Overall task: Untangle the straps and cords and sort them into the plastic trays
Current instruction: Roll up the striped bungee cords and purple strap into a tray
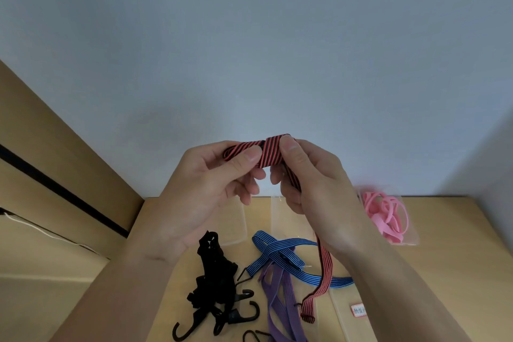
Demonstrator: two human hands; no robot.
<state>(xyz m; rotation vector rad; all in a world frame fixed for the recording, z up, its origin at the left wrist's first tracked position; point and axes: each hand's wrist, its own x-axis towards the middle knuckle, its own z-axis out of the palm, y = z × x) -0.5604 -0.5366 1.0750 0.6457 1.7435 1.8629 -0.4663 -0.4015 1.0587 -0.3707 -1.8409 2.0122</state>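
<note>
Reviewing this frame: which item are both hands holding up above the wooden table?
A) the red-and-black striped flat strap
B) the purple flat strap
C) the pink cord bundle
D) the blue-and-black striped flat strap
A: the left hand and the right hand both pinch the red-and-black striped flat strap at its folded top, its tail hanging toward the wooden table.

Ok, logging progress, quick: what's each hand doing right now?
Left hand: pinching the red striped strap.
Right hand: gripping the same strap.

Soft, even, slightly dim light; wide-angle bending at edges, mild overall softness
</note>
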